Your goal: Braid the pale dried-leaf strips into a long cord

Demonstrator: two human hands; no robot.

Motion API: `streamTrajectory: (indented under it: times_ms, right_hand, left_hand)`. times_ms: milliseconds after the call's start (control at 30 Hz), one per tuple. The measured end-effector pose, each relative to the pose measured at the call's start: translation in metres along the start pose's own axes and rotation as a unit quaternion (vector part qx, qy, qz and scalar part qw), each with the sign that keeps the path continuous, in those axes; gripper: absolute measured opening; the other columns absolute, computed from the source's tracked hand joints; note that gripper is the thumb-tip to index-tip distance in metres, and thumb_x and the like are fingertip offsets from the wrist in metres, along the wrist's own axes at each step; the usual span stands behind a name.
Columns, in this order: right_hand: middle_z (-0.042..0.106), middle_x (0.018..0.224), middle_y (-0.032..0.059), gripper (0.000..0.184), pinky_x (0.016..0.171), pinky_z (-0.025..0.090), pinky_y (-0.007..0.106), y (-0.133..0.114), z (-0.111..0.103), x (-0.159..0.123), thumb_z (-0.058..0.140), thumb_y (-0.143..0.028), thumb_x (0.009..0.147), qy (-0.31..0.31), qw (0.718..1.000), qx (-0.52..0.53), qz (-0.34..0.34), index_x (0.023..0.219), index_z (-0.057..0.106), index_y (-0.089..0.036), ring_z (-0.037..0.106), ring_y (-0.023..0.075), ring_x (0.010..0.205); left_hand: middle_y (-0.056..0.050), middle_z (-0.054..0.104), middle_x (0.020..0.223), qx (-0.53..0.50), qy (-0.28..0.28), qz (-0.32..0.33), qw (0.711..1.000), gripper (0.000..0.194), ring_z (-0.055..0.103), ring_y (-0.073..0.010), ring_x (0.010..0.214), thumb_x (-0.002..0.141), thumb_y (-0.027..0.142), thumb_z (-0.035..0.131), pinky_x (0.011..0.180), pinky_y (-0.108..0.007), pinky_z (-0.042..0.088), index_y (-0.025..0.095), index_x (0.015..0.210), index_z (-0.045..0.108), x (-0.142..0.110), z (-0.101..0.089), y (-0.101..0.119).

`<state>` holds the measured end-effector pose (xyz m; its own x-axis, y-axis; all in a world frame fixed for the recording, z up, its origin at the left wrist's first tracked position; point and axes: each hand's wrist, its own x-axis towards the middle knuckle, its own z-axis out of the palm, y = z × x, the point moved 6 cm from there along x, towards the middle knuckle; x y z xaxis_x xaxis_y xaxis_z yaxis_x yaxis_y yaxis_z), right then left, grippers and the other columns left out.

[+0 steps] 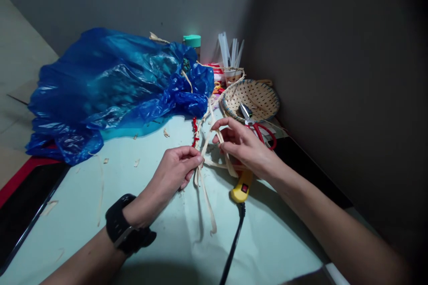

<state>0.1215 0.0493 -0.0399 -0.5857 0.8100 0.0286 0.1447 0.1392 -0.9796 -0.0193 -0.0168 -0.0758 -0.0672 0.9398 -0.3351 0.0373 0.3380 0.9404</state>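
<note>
Pale, flat dried-fibre strips (pixel 207 207) hang loose from a braided cord of the same fibre (pixel 217 100), in the middle of the view. My left hand (pixel 180 167), with a black watch on its wrist, pinches the strips at the end of the braid between thumb and fingers. To its right and slightly higher, my right hand (pixel 239 142) has its curled fingers around a folded length of strip. A red twisted tie (pixel 195 131) lies along the braid just above my left hand. Part of the strips is hidden behind my fingers.
A large blue plastic bag (pixel 127 80) covers the back left. Behind my right hand are red-handled scissors (pixel 257 129) against a woven basket (pixel 267 98), and a cup of glue sticks (pixel 232 73). A yellow corded tool (pixel 241 189) lies below it. Fibre scraps dot the table (pixel 133 178).
</note>
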Motion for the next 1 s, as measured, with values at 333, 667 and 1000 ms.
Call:
streamTrajectory:
  times_ms: [333,667,1000]
  right_hand:
    - [0.063,0.095,0.0039,0.022,0.037,0.025,0.015,-0.045,-0.067,-0.016,0.060,-0.015,0.075,0.256,0.946,0.142,-0.137,0.096,0.060,-0.021,0.044,0.0068,0.054]
    - [0.059,0.123,0.0155,0.029,0.095,0.039,0.048,-0.062,-0.105,-0.032,0.059,-0.019,0.080,0.376,0.773,-0.486,-0.157,0.107,0.068,-0.018,0.055,0.0312,0.109]
    - [0.066,0.072,0.0024,0.028,0.064,0.040,0.025,-0.023,0.007,0.008,0.048,-0.032,0.093,0.018,0.983,-0.169,-0.074,0.076,0.063,-0.015,0.056,0.0131,0.064]
  left_hand:
    - [0.010,0.035,0.040,0.020,0.007,-0.010,1.000,0.009,0.027,-0.0033,0.034,0.080,0.023,0.062,0.033,-0.015,0.018,0.015,0.076,0.060,0.000,0.000,-0.002]
    - [0.010,0.035,0.045,-0.006,-0.008,0.000,1.000,0.010,0.023,-0.0025,0.037,0.078,0.023,0.065,0.036,-0.016,0.015,0.015,0.077,0.060,0.001,-0.001,-0.002]
    - [0.009,0.039,0.048,0.015,-0.019,0.020,1.000,0.012,0.025,-0.0030,0.039,0.078,0.026,0.065,0.037,-0.017,0.016,0.015,0.081,0.063,0.001,0.001,0.000]
